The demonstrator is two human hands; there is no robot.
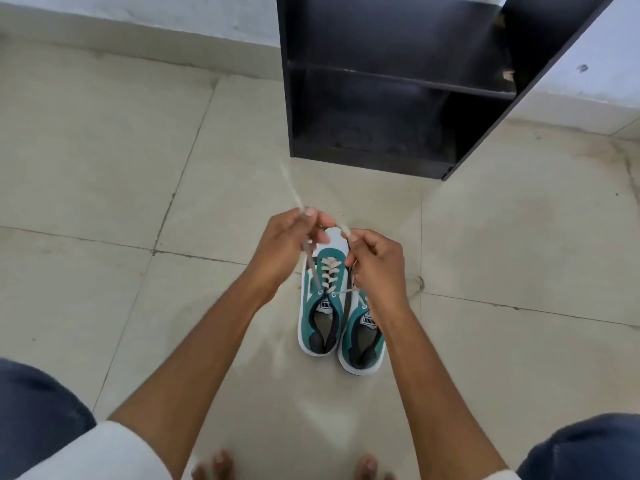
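Two teal and white sneakers stand side by side on the tiled floor, toes pointing away from me. The left sneaker (pixel 323 313) has cream laces (pixel 328 271) threaded up its front. My left hand (pixel 284 242) pinches one lace end, which runs up from the left eyelet and sticks out blurred above my fingers. My right hand (pixel 375 261) pinches the other lace end above the toe cap. The right sneaker (pixel 363 336) is partly hidden under my right wrist; a loose lace (pixel 417 284) of it lies on the floor to the right.
A black open shelf unit (pixel 398 81) stands on the floor just beyond the shoes, against a white wall (pixel 138 15). My bare toes (pixel 221 462) and my knees in dark trousers (pixel 38 403) frame the bottom of the view.
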